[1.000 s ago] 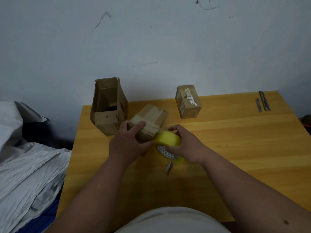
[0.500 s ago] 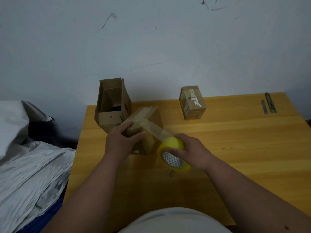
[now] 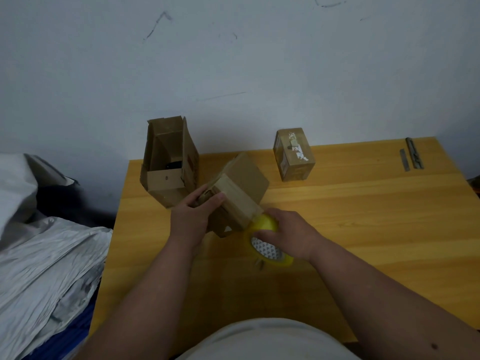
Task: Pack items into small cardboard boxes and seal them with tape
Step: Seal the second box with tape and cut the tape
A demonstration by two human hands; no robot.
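Since a moment ago my right hand [image 3: 288, 233] has brought the tape roll [image 3: 270, 240] in against the small box [image 3: 239, 193], still clenched round it. My left hand [image 3: 193, 216] grasps that tilted box over the counter [image 3: 363, 216], beside the open box [image 3: 168, 162].

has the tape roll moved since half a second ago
Yes. The tape roll in the right hand has come closer to the box being sealed, shortening the stretched tape.
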